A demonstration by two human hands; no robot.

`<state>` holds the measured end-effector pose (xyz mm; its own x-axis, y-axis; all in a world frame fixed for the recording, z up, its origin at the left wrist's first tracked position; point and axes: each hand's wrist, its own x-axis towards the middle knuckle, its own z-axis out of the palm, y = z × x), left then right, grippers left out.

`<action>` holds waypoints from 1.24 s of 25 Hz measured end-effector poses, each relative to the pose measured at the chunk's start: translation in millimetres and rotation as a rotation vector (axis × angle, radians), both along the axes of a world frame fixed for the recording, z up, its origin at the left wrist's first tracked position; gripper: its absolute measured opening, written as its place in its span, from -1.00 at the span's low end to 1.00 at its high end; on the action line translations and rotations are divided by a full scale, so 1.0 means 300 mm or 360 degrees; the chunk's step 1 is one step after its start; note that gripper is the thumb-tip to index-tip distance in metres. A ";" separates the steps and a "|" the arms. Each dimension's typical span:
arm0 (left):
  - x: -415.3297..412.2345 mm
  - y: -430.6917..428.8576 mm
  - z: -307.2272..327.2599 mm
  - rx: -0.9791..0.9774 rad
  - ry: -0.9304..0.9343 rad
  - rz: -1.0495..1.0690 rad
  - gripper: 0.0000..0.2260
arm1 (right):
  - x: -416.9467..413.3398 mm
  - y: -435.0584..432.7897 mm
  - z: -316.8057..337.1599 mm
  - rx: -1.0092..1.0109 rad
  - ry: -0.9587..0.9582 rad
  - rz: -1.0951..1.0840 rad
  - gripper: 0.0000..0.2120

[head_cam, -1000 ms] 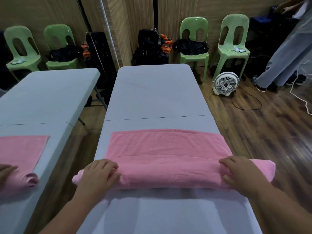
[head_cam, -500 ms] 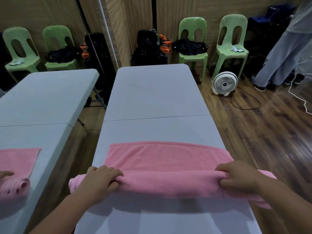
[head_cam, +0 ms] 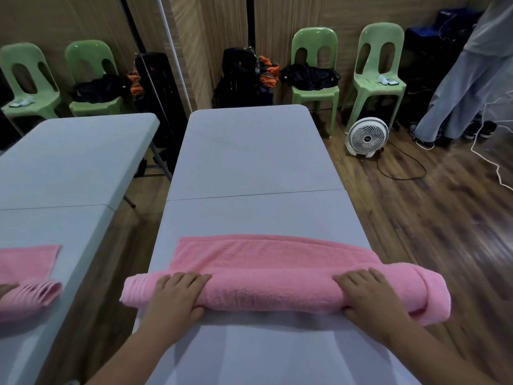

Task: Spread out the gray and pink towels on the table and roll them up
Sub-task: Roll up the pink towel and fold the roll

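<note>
A pink towel point(head_cam: 272, 276) lies across the near part of the grey table point(head_cam: 249, 162). Its near part is wound into a thick roll, and a flat strip still stretches beyond the roll. My left hand point(head_cam: 177, 294) presses on the roll near its left end, fingers curled over the top. My right hand point(head_cam: 369, 294) grips the roll near its right end. Both ends of the roll overhang the table's sides. No grey towel is in view.
A mirror on the left repeats the table point(head_cam: 69, 162) and the towel point(head_cam: 27, 279). Green chairs point(head_cam: 316, 68) with bags line the back wall. A white floor fan point(head_cam: 367, 136) with its cord stands right of the table. A person's legs point(head_cam: 458, 87) are at far right.
Both hands have rolled the towel farther away from me. The roll has grown thicker and the flat strip beyond it has become shorter.
</note>
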<state>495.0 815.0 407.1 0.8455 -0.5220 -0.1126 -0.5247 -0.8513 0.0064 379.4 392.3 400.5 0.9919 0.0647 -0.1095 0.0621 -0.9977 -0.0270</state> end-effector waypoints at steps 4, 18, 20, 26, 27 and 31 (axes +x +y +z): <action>-0.030 -0.007 0.059 0.0010 0.0139 -0.0088 -0.63 | 0.029 -0.025 0.111 0.0170 0.0289 0.0096 -0.66; 0.028 -0.007 -0.007 -0.0049 -0.0042 -0.0082 -0.48 | 0.084 -0.071 0.056 -0.0125 -0.0034 0.0192 -0.38; 0.113 -0.022 0.029 -0.0099 -0.0093 0.0097 -0.49 | 0.170 -0.093 0.096 -0.0093 0.0009 0.0193 -0.45; 0.211 0.072 0.006 -0.0073 -0.0036 0.0296 -0.42 | 0.208 -0.374 0.162 -0.0170 0.0337 -0.0263 -0.17; 0.197 0.069 0.002 -0.0097 -0.0051 0.0312 -0.40 | 0.189 -0.389 0.147 -0.0068 0.0341 -0.0312 -0.20; 0.179 0.018 -0.001 0.0020 -0.0074 0.0460 -0.43 | 0.151 -0.342 0.083 0.0157 0.0122 -0.0419 -0.46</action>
